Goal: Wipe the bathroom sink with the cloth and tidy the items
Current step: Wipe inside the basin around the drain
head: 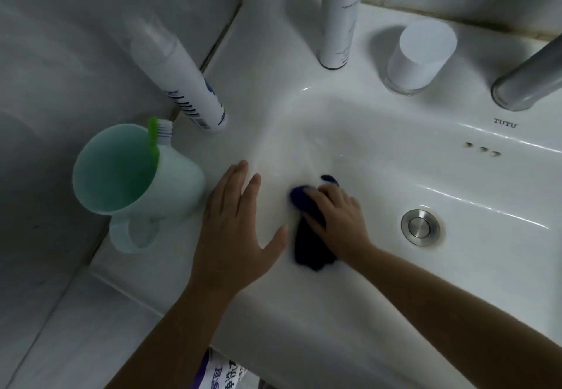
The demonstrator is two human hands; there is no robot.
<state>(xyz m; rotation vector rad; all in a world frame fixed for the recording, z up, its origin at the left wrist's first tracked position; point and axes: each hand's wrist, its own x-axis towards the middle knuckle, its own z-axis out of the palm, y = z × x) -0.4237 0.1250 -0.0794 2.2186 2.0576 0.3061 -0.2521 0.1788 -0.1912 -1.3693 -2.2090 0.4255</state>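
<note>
- Head view, the only one: the cloth (308, 245), dark blue and bunched into a strip, lies on the left inner slope of the sink (462, 181), just inside the rim.
- The right hand (337, 215) sits on top of it. Its fingers curl over the far end, and a little blue pokes out past the fingertips. I read that as a grip that also presses down.
- The left hand (240, 230) lies flat on the left rim with fingers straight and thumb spread, holding nothing. Its thumb is just beside the cloth, and I cannot tell whether they touch.
- The strip's long axis runs from the person's side away toward the back wall.
- The drain (420, 227) lies to the right of the cloth, near but apart from it, and the tap (529, 81) stands further right and back. Most of the bowl therefore lies to the right of the hands. To my eye the next stroke should go that way, broadside to the strip.
- For tidying, the mug (137, 181) with its toothbrush (154, 139) stands just left of the left hand.
- A white tube (185, 84) leans on the wall behind the mug.
- A tall bottle (337, 29) and an upturned glass (416, 57) stand on the back ledge.
- The free left hand is the nearer one for the mug.
</note>
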